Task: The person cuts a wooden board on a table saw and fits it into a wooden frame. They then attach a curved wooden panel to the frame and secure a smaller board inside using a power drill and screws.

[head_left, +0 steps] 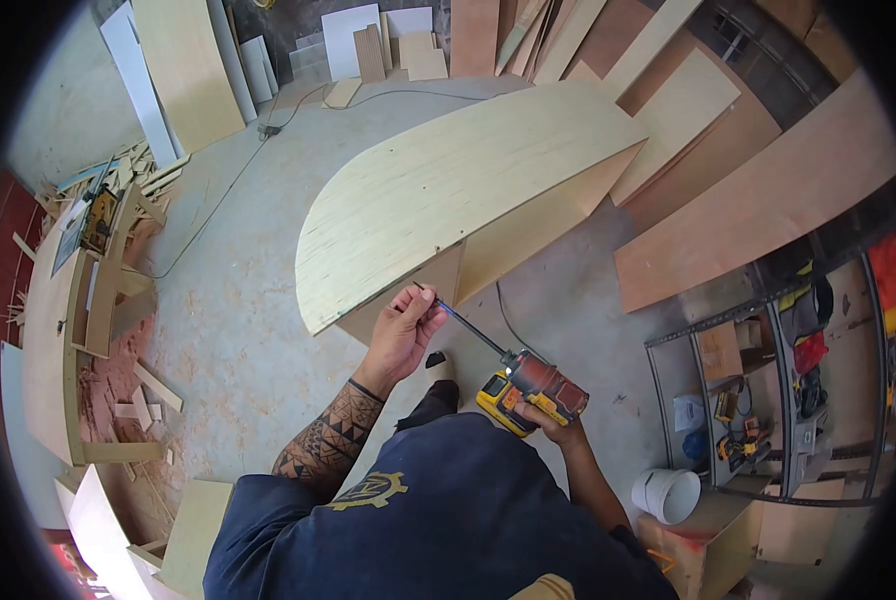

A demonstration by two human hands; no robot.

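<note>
My right hand [553, 420] is wrapped around the grip of a yellow and black cordless impact driver [543, 388]. A long dark bit [476, 332] with a bluish end runs from its chuck up to the left. At that end, my left hand [403, 330] pinches a small dark screw [419, 286] between thumb and fingers. Just beyond the fingers is the near edge of a pale plywood panel [448, 180], rounded at its left end and topping a wooden piece. A few dark spots show on the panel's face.
A workbench [53, 370] with wood scraps stands on the left. Plywood boards [758, 210] lean at the right, above a metal shelf [778, 400] holding tools. A white bucket [666, 495] is at lower right. A power cord [218, 200] crosses the dusty floor.
</note>
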